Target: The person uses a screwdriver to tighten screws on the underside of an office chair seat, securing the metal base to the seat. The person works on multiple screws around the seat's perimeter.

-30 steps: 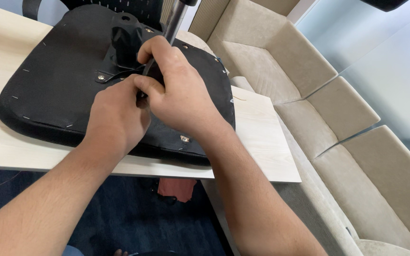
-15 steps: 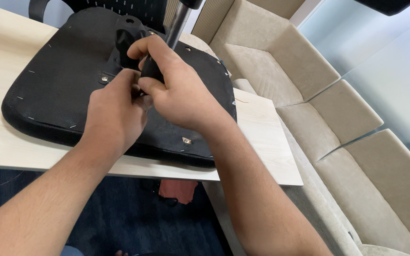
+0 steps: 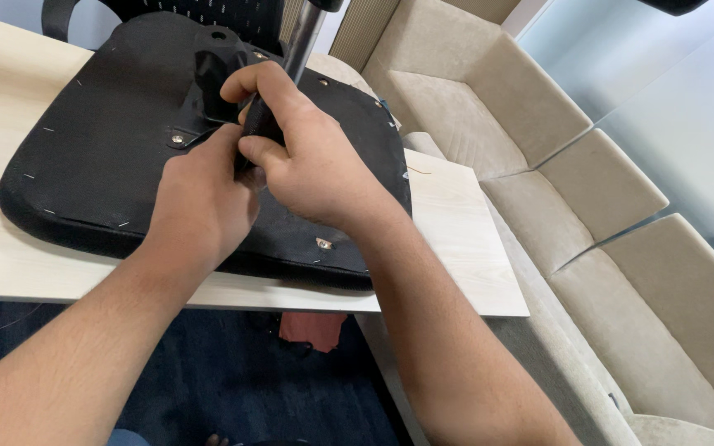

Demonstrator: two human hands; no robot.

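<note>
Your right hand [image 3: 316,169] had its fingers [image 3: 262,87] curled tight round a dark, stubby handle [image 3: 259,124], thumb pressed along its side, while your left hand [image 3: 204,202] sat just below it with its fingers tucked under and against the same handle; whether the left truly gripped it or only steadied it could not be told, since the right hand covered the join. The handle stood at the black metal plate [image 3: 212,78] fixed to the underside of an upturned black chair seat [image 3: 101,157], close beside the metal column [image 3: 301,41] rising from that plate. The seat lay flat, underside up, on the pale wooden worktop [image 3: 456,248], its near edge close to the worktop's front edge. As for progress, it looked to be in the middle: the plate was already sitting on the seat and bolts [image 3: 178,139] showed in place there and nearer the seat's front edge [image 3: 323,243], yet you were at work on one point. A beige sofa [image 3: 539,140] stood to your right, apart from the worktop.
</note>
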